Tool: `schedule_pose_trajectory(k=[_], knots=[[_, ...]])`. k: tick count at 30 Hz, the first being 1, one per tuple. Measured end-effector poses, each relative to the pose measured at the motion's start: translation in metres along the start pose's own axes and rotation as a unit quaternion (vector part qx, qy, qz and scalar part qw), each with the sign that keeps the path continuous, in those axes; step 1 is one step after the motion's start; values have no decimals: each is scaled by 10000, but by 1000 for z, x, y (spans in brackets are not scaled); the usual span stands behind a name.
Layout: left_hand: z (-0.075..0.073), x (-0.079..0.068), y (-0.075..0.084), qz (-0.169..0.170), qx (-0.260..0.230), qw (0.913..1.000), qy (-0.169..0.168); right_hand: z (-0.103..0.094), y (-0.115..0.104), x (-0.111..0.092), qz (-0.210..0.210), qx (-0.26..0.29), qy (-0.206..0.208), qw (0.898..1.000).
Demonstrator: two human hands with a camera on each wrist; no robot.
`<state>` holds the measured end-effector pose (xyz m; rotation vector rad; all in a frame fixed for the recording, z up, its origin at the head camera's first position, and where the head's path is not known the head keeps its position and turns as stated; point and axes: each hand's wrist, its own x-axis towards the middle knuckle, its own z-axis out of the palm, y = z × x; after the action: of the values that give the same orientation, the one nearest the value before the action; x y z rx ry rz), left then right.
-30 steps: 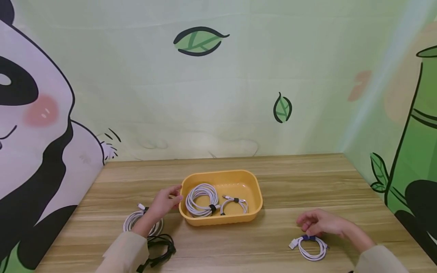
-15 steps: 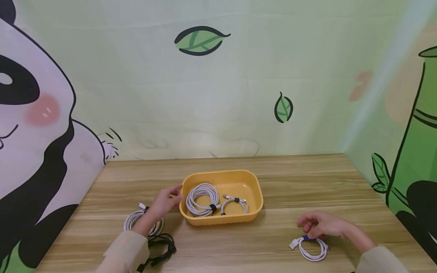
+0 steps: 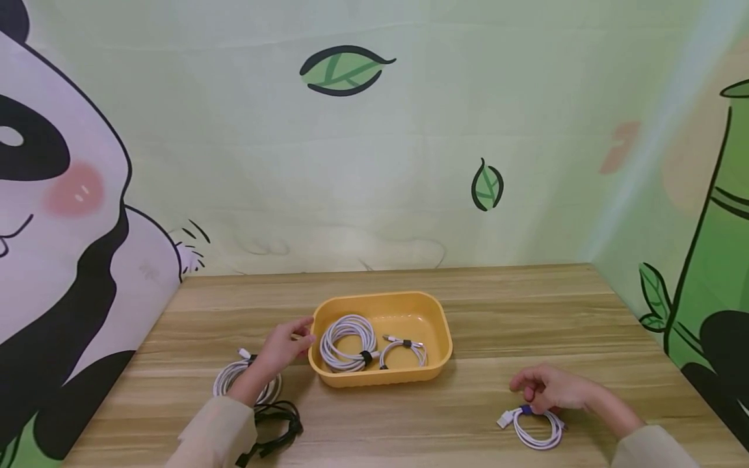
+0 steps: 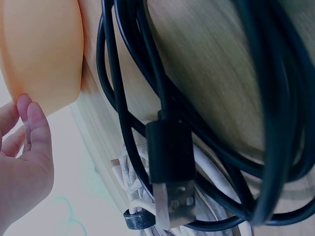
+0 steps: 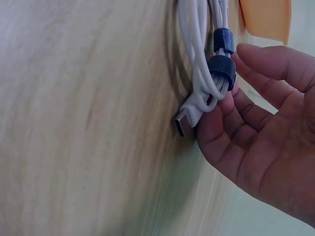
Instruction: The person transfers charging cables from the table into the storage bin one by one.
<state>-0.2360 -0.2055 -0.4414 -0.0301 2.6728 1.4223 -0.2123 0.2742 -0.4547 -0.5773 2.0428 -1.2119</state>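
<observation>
A yellow plastic bin [image 3: 380, 377] stands mid-table, with a large white coiled cable [image 3: 333, 335] and a smaller white cable [image 3: 404, 351] strapped in black inside it. My left hand [image 3: 281, 348] rests its fingertips against the bin's left rim, fingers loosely bent; the left wrist view shows them at the bin's corner [image 4: 54, 59]. On the right lies a white USB cable [image 3: 537, 444], coiled and bound with dark blue straps [image 5: 224, 42]. My right hand [image 3: 556, 388] curls over its far side, thumb and fingers at the straps, pinching there while the coil lies on the table.
Under my left forearm lie another white coiled cable [image 3: 225, 380] and a black USB cable [image 3: 292, 422], whose plug [image 4: 172, 152] shows large in the left wrist view. A cartoon-printed backdrop [image 3: 398, 162] rises behind the wooden table [image 3: 497, 312].
My right hand has lowered slightly toward me, its thumb now covering more of the blue strap. The left hand stays at the bin's rim, and the cables keep their places.
</observation>
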Motion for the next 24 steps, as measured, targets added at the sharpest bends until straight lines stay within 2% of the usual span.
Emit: schedule_pose_trajectory(k=[16, 24], knots=[[0, -1, 0, 40, -37, 10000, -13, 3, 2, 2, -268, -438, 31, 9987], [0, 0, 0, -19, 12, 10000, -14, 4, 2, 2, -320, -375, 26, 9988]])
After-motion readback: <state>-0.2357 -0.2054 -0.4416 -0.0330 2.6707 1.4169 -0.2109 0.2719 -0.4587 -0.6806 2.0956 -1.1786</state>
